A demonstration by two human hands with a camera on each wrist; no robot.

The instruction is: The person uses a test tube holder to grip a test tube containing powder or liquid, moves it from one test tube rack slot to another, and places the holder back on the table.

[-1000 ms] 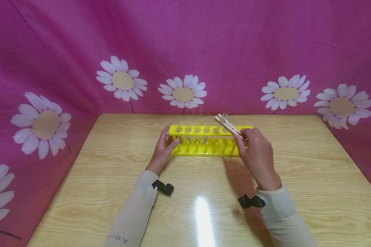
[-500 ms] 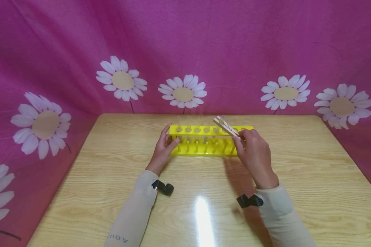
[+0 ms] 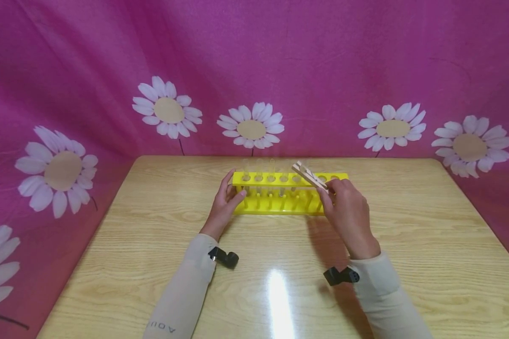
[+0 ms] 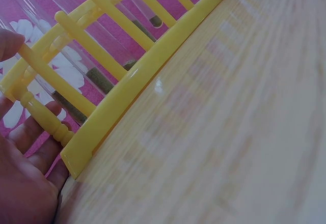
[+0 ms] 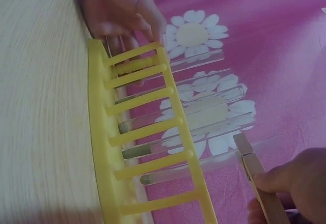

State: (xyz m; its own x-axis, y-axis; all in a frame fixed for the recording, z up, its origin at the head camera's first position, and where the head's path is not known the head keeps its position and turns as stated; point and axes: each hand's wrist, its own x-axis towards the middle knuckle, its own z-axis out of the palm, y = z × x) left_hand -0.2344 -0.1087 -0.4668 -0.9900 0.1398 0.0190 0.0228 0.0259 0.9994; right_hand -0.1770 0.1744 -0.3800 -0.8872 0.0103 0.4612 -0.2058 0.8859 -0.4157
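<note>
A yellow test tube rack (image 3: 263, 183) stands on the table, several clear test tubes (image 5: 232, 95) upright in its left holes. Dark greenish matter (image 5: 137, 151) lies at the bottom of some tubes. My left hand (image 3: 225, 206) grips the rack's left end, thumb at the front of the top rail and fingers behind the end post. My right hand (image 3: 349, 214) pinches a wooden clothespin (image 3: 309, 176) over the right half of the rack. The clothespin's tips are at the upper part of a test tube (image 5: 216, 160), which passes through the top rail. Its lower end also holds dark matter.
The wooden table (image 3: 152, 263) has a bright light reflection in front of the rack. A pink cloth (image 3: 322, 70) with white flowers hangs behind and at both sides of the table. The rack's rightmost holes have no tubes.
My right hand and the clothespin have moved slightly down and left, and the test tube at its tips has sunk lower into the rack. My left hand and the rack have stayed put.
</note>
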